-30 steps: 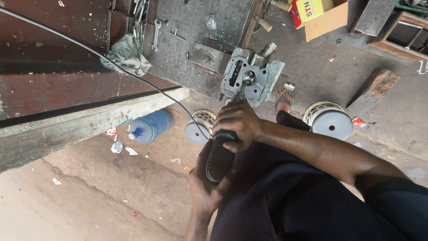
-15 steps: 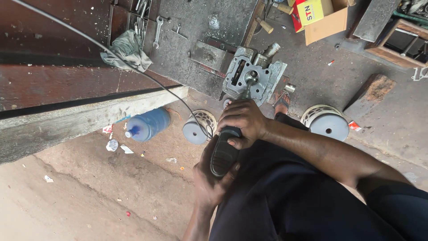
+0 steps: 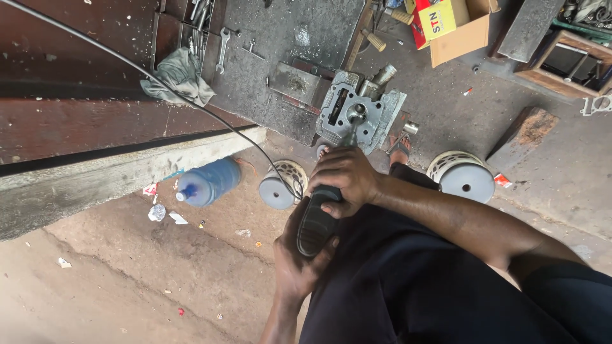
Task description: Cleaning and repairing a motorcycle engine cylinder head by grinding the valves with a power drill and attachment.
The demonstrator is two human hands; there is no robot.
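Observation:
Both my hands hold a black corded power tool (image 3: 317, 220) that points down and away from me. My right hand (image 3: 347, 178) wraps the front of its body. My left hand (image 3: 298, 264) cups its rear end from below. The tool's thin tip (image 3: 350, 136) reaches toward a round opening in a grey metal engine part (image 3: 376, 114) lying on the floor. The tool's black cable (image 3: 146, 73) runs off to the upper left.
A blue plastic bottle (image 3: 210, 181) lies by a concrete ledge (image 3: 115, 178). Two round spools (image 3: 279, 188) (image 3: 465, 177) flank my legs. Wrenches (image 3: 222, 50), a rag (image 3: 180, 78), a cardboard box (image 3: 456, 28) and a wooden block (image 3: 524, 134) lie around.
The view has shifted slightly, bringing the engine part nearer the centre. My hands keep the same grip on the tool, its tip still over the part.

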